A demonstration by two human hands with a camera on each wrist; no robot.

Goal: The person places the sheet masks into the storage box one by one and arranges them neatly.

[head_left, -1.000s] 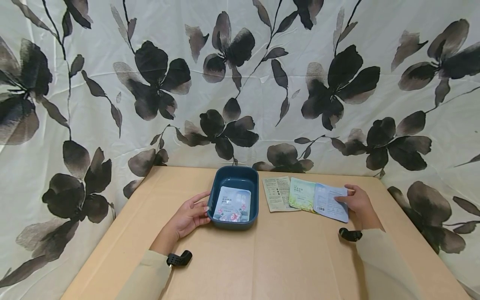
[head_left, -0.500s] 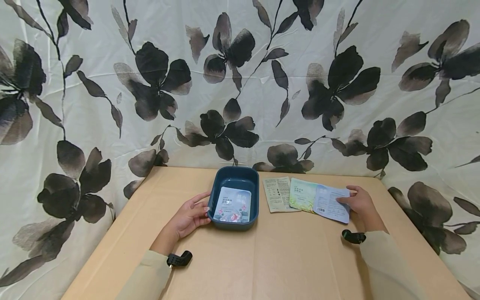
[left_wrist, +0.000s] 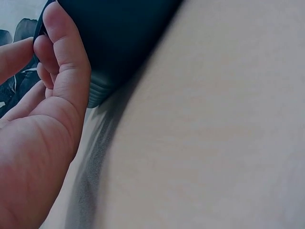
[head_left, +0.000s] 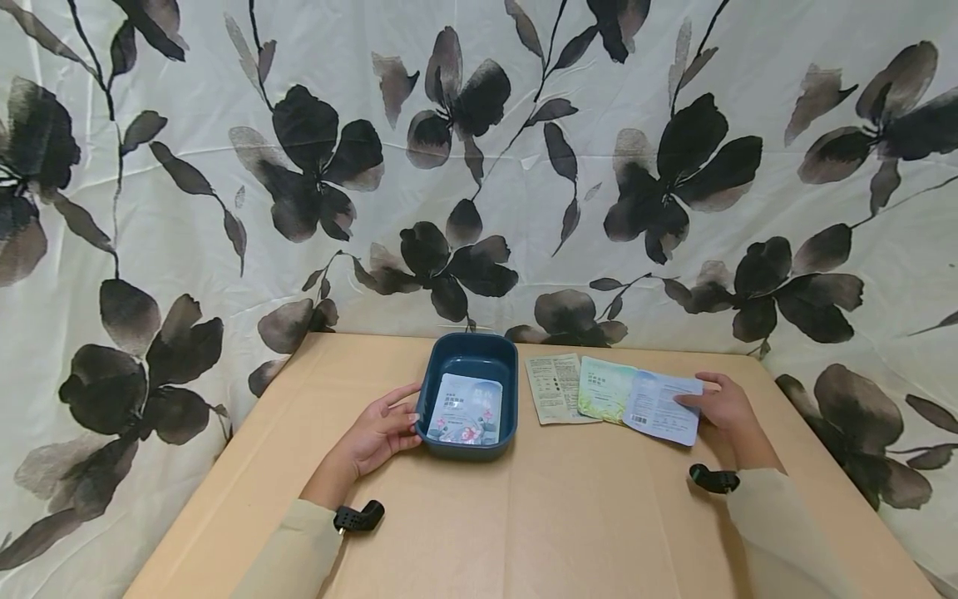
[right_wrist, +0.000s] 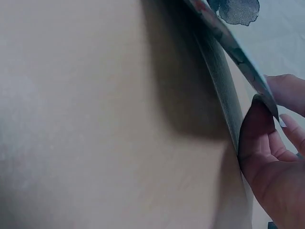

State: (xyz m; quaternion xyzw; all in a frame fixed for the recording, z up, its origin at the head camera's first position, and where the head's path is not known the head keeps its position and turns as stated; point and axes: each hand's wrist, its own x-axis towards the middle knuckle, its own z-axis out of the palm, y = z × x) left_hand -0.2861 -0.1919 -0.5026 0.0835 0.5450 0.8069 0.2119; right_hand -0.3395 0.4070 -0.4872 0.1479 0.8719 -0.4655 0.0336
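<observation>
Two bare hands rest either side of a dark blue bin [head_left: 467, 451], whose long axis runs straight away from the person across the tabletop [head_left: 509, 524]. Well to the right of the bin, a pale blue packet [head_left: 662, 406] is held with its barcode toward its near left corner; its long side slants so that the end farther from the bin comes a little nearer the person. The right-wrist view shows it almost edge-on and tilted, that end raised off the tabletop. The right hand [head_left: 726, 409] pinches that edge, thumb and fingers closed together on it, the thumb hiding a bit of the print. At the bin's left side, the left hand [head_left: 382, 428] has its fingers bent, lightly gripping the wall near the rim. Inside the bin, toward its near end, lies a flowered packet [head_left: 466, 409], lettering at its far end. Just right of the bin is a grey-green printed sachet [head_left: 555, 391]; farther right, a green packet [head_left: 604, 389] overlaps it, and the pale blue packet covers part of the green one's right side, though whether these two touch cannot be told. Behind the bin hangs a white cloth [head_left: 554, 187] with dark flowers. Compared with a second ago, the right hand and its packet have shifted slightly farther from the bin, exposing more of the green packet, while the bin and left hand stay put.
</observation>
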